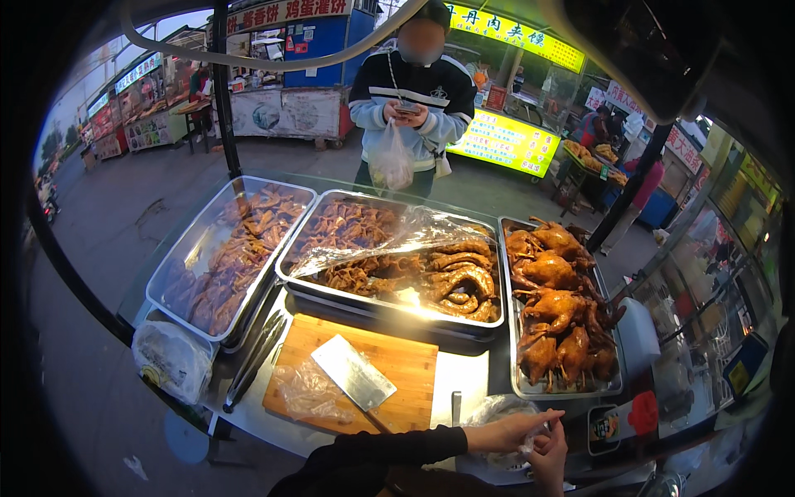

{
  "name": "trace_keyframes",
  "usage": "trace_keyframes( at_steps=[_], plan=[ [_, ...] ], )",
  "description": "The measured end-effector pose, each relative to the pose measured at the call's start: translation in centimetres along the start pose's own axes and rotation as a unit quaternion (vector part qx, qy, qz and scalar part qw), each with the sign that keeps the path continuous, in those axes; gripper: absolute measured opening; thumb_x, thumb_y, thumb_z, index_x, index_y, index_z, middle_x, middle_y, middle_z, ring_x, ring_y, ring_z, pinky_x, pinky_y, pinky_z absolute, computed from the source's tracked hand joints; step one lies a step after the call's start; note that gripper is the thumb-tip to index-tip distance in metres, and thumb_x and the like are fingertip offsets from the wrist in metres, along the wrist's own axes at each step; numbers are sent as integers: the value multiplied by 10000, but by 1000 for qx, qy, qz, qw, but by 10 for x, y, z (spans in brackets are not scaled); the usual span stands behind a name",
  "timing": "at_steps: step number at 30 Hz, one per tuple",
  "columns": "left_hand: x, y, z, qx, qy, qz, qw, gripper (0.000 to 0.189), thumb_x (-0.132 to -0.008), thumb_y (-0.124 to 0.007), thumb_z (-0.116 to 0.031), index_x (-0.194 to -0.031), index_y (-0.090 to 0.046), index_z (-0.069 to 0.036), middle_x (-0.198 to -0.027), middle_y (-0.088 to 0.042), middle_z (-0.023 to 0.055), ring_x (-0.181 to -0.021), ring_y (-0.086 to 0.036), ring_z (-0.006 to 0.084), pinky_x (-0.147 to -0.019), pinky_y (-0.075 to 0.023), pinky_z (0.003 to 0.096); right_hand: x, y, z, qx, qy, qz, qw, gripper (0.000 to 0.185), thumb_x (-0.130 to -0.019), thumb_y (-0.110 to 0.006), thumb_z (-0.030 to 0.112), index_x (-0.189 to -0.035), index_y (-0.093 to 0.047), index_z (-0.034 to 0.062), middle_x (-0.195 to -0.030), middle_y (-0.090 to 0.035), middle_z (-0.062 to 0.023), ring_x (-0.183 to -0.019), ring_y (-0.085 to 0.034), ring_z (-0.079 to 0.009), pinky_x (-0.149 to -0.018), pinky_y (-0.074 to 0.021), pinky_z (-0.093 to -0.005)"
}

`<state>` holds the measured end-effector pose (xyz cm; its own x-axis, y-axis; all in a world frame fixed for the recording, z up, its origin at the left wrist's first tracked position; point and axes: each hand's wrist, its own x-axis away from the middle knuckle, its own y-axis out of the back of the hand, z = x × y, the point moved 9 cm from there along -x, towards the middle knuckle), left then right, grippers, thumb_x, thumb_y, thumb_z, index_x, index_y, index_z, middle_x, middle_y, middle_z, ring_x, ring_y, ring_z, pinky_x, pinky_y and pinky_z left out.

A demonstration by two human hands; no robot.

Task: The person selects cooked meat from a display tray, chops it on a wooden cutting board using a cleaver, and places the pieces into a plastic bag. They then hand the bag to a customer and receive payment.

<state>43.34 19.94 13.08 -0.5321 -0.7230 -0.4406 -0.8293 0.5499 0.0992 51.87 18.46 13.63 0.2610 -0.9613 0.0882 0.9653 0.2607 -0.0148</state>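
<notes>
At the lower right, my left hand (510, 431) reaches across from a black sleeve, and my right hand (549, 452) is just beside it. Their fingers meet at a piece of thin clear plastic (529, 442), which my right hand pinches; the left fingers' hold on it is unclear. Under and behind them lies a bundle of clear plastic bags (500, 409). Left of the hands, a cleaver (354, 371) rests flat on a wooden cutting board (397, 348), beside a crumpled clear plastic bag (310, 390). Long dark metal tongs (258, 360) lie left of the board.
Trays of cooked meat (295, 197), partly film-covered sausages and meat (390, 305), and roasted whole birds (517, 373) stand behind the board. A red-lidded container (643, 413) is at right. Across the counter, a person (413, 105) holds a phone and a bag. Posts frame the stall.
</notes>
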Motion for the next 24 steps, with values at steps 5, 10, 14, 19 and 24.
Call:
trace_keyframes(
  at_steps=[5,10,14,19,24],
  plan=[
    [0,10,-5,-38,4,-4,999,784,-821,-633,30,-1511,-300,-133,-1113,-630,165,-939,-652,257,-838,-494,330,1,0,-7,-96,-45,6,994,957,-695,-723,-64,-1489,-192,0,-1046,-652,-186,-878,-684,-210,-746,-570,-305],
    [4,26,-8,-2,-9,-63,998,658,-851,-572,23,-1457,-349,-99,-1115,-610,140,-1015,-622,241,-886,-476,335,1,7,-8,-108,-23,-28,994,906,-708,-729,-45,-1475,-249,-4,-986,-671,-160,-829,-676,-167,-717,-550,-278],
    [9,17,20,103,116,-44,987,552,-886,-546,7,-1403,-373,-78,-1126,-584,96,-1065,-586,170,-924,-458,319,-1,8,-5,-70,-20,-22,997,863,-728,-724,-31,-1463,-273,-7,-910,-675,-115,-786,-661,-140,-704,-532,-254],
    [9,22,14,122,64,-94,986,453,-913,-536,-4,-1344,-405,-52,-1045,-585,63,-974,-578,125,-883,-471,305,-1,10,-3,-72,-27,-42,996,811,-747,-708,-21,-1446,-297,-9,-845,-661,-77,-743,-642,-115,-699,-516,-232],
    [12,26,1,78,33,-115,990,481,-865,-565,19,-1321,-441,-68,-939,-609,97,-884,-615,175,-822,-493,321,-1,14,-4,-37,-32,-47,998,782,-757,-699,-8,-1434,-308,-9,-838,-657,-70,-758,-640,-107,-693,-506,-223]
  ],
)
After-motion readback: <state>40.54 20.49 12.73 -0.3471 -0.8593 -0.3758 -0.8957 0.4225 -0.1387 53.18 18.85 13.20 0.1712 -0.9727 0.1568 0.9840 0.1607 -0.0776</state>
